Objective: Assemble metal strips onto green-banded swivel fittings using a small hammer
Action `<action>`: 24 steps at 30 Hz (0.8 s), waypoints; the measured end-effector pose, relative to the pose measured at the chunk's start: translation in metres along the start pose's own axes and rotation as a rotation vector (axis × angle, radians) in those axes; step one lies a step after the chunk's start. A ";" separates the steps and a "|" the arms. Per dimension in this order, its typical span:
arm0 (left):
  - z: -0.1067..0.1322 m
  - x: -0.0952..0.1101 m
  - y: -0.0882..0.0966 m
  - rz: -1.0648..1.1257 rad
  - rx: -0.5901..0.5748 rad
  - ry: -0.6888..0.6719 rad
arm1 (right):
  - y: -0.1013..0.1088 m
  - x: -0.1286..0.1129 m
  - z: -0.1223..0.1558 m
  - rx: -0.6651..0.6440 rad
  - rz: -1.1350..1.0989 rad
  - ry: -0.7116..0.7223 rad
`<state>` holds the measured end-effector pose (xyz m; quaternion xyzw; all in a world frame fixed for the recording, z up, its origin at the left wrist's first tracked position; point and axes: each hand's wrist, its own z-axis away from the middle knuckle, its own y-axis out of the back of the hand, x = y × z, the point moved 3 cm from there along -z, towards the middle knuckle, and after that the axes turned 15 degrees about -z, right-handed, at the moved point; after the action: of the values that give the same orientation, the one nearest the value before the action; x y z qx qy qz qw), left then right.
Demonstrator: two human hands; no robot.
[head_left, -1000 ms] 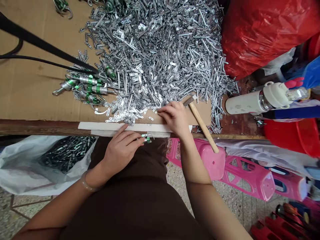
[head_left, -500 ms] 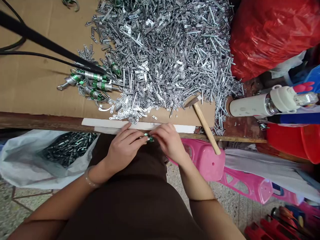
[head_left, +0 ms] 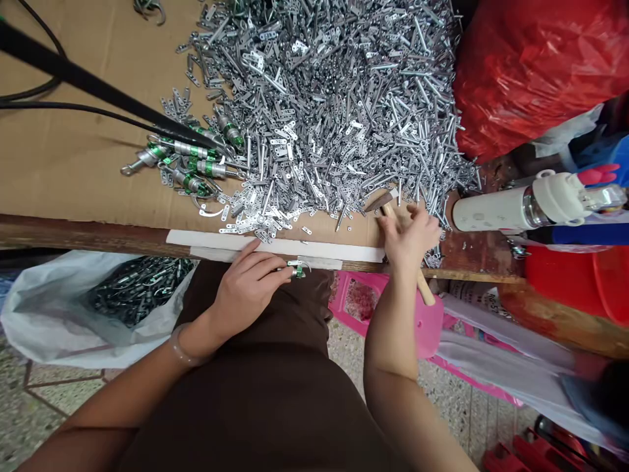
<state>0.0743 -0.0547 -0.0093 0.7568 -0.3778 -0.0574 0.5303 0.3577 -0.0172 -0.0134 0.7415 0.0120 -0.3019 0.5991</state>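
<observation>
Your left hand [head_left: 246, 290] sits just above your lap, with its fingers [head_left: 265, 267] curled in and pinching a small metal hook fitting with a green band [head_left: 296, 269] at their tips. The fitting is the only thing that hand has hold of, and it lies just below the edge of the table [head_left: 98, 235], beside a white strip [head_left: 275, 247] that runs along that edge.

Your right hand [head_left: 407, 239] is out to the right, over the wooden handle of a claw hammer [head_left: 421, 287]. Its fingers [head_left: 393, 229] are slightly spread and lie at the handle, close to the steel head [head_left: 381, 202], but you cannot tell whether they have closed on it.

Ahead of your hands, a big heap of punched aluminium strips and pins [head_left: 319, 111] covers a cardboard sheet [head_left: 63, 170]. Finished green-banded metal hooks [head_left: 196, 164] lie at the heap's left edge, under two black cables [head_left: 93, 88]. Below the table on the left, a white plastic bag [head_left: 44, 321] holds dark metal parts. A pink plastic stool [head_left: 427, 328] stands below your right arm, and a white insulated bottle [head_left: 491, 213] lies on the table beside a red plastic bag [head_left: 511, 78].
</observation>
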 end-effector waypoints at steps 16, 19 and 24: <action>0.000 0.000 -0.001 -0.031 0.020 -0.034 | 0.009 -0.088 0.115 -0.445 -0.258 0.390; 0.001 0.000 0.000 -0.026 0.022 -0.031 | 0.003 -0.089 0.117 -0.580 -0.140 0.346; -0.001 0.001 0.002 -0.035 0.023 -0.031 | 0.003 -0.086 0.112 -0.610 -0.139 0.302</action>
<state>0.0743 -0.0549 -0.0076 0.7683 -0.3732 -0.0741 0.5147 0.2399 -0.0889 0.0180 0.5622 0.2406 -0.2111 0.7626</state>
